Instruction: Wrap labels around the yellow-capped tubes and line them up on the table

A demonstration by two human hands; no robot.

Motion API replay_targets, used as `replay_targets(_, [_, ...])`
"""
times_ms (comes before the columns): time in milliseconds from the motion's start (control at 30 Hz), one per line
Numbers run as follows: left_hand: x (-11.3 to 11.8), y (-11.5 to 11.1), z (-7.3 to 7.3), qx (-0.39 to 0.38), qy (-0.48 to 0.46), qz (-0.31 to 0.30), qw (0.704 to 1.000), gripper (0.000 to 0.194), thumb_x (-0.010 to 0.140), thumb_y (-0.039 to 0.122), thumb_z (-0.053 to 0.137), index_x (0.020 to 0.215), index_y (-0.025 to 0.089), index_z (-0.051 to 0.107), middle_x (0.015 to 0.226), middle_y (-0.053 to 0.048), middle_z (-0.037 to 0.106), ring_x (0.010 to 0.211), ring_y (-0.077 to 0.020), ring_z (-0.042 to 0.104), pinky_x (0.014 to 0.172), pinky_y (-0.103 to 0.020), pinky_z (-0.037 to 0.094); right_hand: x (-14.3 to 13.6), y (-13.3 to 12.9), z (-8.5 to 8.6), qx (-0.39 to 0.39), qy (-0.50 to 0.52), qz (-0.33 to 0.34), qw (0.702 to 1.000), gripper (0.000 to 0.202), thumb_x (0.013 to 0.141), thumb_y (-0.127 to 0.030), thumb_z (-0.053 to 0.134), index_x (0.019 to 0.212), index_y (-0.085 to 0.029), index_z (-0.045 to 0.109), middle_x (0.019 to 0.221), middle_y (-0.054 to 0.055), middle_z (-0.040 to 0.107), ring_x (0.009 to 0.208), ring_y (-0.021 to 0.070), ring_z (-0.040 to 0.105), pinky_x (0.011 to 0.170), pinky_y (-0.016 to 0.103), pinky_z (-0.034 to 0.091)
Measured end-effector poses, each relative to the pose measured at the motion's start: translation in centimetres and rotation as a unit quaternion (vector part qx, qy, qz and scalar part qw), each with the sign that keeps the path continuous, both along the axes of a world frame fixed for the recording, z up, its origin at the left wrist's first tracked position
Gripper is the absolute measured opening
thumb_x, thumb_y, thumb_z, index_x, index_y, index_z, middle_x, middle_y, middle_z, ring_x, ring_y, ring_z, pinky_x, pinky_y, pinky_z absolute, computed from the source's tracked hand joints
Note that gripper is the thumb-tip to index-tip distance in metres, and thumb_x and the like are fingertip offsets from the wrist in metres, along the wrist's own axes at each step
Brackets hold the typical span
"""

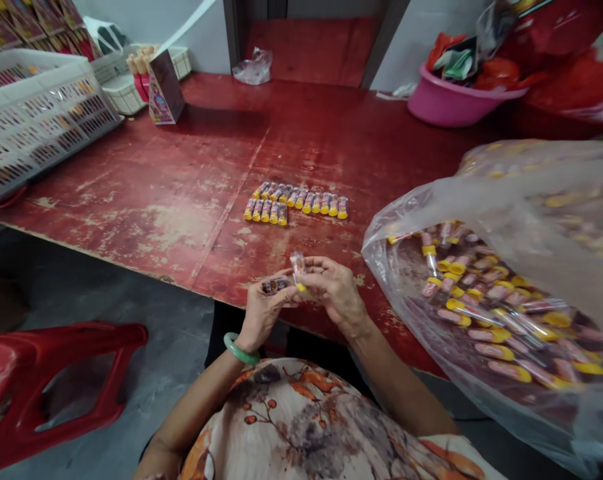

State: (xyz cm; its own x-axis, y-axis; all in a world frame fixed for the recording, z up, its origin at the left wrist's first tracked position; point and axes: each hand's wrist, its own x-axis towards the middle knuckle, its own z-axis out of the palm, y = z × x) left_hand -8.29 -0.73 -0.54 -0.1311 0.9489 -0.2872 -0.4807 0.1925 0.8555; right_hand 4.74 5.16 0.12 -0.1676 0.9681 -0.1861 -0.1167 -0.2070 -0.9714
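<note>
Close to the table's near edge, my left hand (266, 308) is closed around a small dark printed packet or label stack (274, 286); its exact kind is hard to make out. A small clear tube with a yellow cap (298, 264) is pinched in my right hand (335, 288), tilted, its yellow end pointing down toward my left fingers. The two hands meet, fingertips touching or nearly so. Just beyond them, two rows of similar yellow-ended tubes (301, 200) lie side by side on the worn red table (181, 193).
At right, a large clear plastic bag (401, 207) lies open with many loose yellow-capped tubes (496, 333). A pink basin (446, 103) stands behind it. White crates (41, 120) and a printed carton (165, 90) occupy the left back. A red stool (116, 373) stands on the floor.
</note>
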Motion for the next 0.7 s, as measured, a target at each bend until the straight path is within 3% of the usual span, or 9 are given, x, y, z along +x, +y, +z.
replay_targets(100, [-0.8, 0.5, -0.5, -0.055, -0.050, 0.054, 0.996, 0.041, 0.067, 0.044, 0.078, 0.086, 0.009, 0.068, 0.066, -0.003, 0.067, 0.056, -0.0131, 0.065, 0.057, -0.023, 0.054, -1.0, 5.4, -0.7, 0.025, -0.076, -0.073, 0.994, 0.027, 0.058, -0.029, 0.072, 0.078, -0.013, 0.063, 0.055, -0.003, 0.060, 0.040, 0.0060, 0.042, 0.038, 0.019, 0.030])
replay_targets(167, [-1.4, 0.4, -0.7, -0.095, -0.103, 0.063, 0.988, 0.035, 0.069, 0.042, 0.078, 0.076, 0.010, 0.064, 0.069, -0.003, 0.066, 0.062, -0.0142, 0.067, 0.062, -0.025, 0.057, -1.9, 9.5, -1.2, 0.035, -0.113, -0.090, 0.989, 0.014, 0.058, -0.023, 0.068, 0.063, -0.015, 0.058, 0.044, -0.006, 0.049, 0.036, 0.0048, 0.035, 0.035, 0.019, 0.024])
replay_targets(300, [-2.1, -0.2, -0.6, -0.140, -0.178, 0.021, 0.974, 0.024, 0.078, 0.034, 0.071, 0.073, 0.013, 0.062, 0.076, -0.006, 0.069, 0.075, -0.0202, 0.071, 0.075, -0.036, 0.060, -3.6, 14.9, -2.0, 0.053, -0.171, -0.105, 0.978, 0.021, 0.060, -0.018, 0.065, 0.048, -0.017, 0.048, 0.037, -0.007, 0.042, 0.035, 0.0056, 0.036, 0.036, 0.019, 0.029])
replay_targets(433, [-2.3, -0.6, 0.0, -0.154, -0.164, -0.010, 0.974, 0.016, 0.081, 0.026, 0.064, 0.084, 0.011, 0.067, 0.085, -0.012, 0.072, 0.079, -0.0244, 0.071, 0.070, -0.036, 0.061, -2.4, 14.4, -2.3, 0.091, -0.224, -0.132, 0.961, 0.012, 0.065, -0.025, 0.068, 0.065, -0.016, 0.060, 0.051, -0.003, 0.056, 0.044, 0.0102, 0.049, 0.044, 0.022, 0.041])
replay_targets(500, [-2.2, -0.6, 0.0, -0.141, -0.147, -0.012, 0.979, 0.014, 0.078, 0.020, 0.067, 0.089, 0.011, 0.067, 0.086, -0.011, 0.072, 0.080, -0.0236, 0.071, 0.072, -0.035, 0.061, 0.5, 12.5, -2.1, 0.117, -0.257, -0.159, 0.946, 0.016, 0.067, -0.028, 0.067, 0.077, -0.016, 0.065, 0.064, 0.001, 0.063, 0.057, 0.0143, 0.057, 0.053, 0.024, 0.047])
replay_targets(600, [-1.8, -0.7, -0.3, -0.118, -0.120, -0.014, 0.986, 0.022, 0.073, 0.019, 0.075, 0.093, 0.012, 0.067, 0.087, -0.009, 0.073, 0.079, -0.0214, 0.071, 0.074, -0.033, 0.060, 7.4, 10.0, -1.6, 0.145, -0.326, -0.225, 0.907, 0.020, 0.076, -0.026, 0.054, 0.085, -0.015, 0.068, 0.088, 0.009, 0.068, 0.087, 0.0232, 0.061, 0.073, 0.032, 0.048])
replay_targets(633, [-1.6, -0.6, -0.5, -0.112, -0.112, -0.016, 0.987, 0.025, 0.072, 0.020, 0.076, 0.094, 0.012, 0.067, 0.087, -0.009, 0.073, 0.078, -0.0207, 0.071, 0.074, -0.032, 0.060, 9.9, 9.5, -1.4, 0.152, -0.367, -0.260, 0.880, 0.022, 0.077, -0.021, 0.050, 0.086, -0.012, 0.068, 0.093, 0.013, 0.067, 0.093, 0.0262, 0.059, 0.078, 0.035, 0.046])
replay_targets(667, [-1.3, -0.6, -0.6, -0.106, -0.105, -0.021, 0.989, 0.027, 0.071, 0.022, 0.078, 0.094, 0.012, 0.067, 0.087, -0.008, 0.073, 0.076, -0.0199, 0.071, 0.073, -0.031, 0.060, 12.1, 9.3, -1.3, 0.166, -0.477, -0.280, 0.816, 0.025, 0.078, -0.017, 0.046, 0.087, -0.011, 0.068, 0.093, 0.015, 0.066, 0.093, 0.0277, 0.059, 0.079, 0.037, 0.045])
replay_targets(700, [-0.9, -0.5, -0.7, -0.104, -0.099, -0.027, 0.989, 0.027, 0.070, 0.023, 0.079, 0.092, 0.012, 0.068, 0.086, -0.008, 0.073, 0.074, -0.0191, 0.071, 0.071, -0.029, 0.060, 13.9, 9.4, -1.2, 0.172, -0.574, -0.248, 0.761, 0.027, 0.079, -0.014, 0.044, 0.091, -0.009, 0.068, 0.095, 0.018, 0.065, 0.094, 0.0294, 0.058, 0.079, 0.039, 0.044])
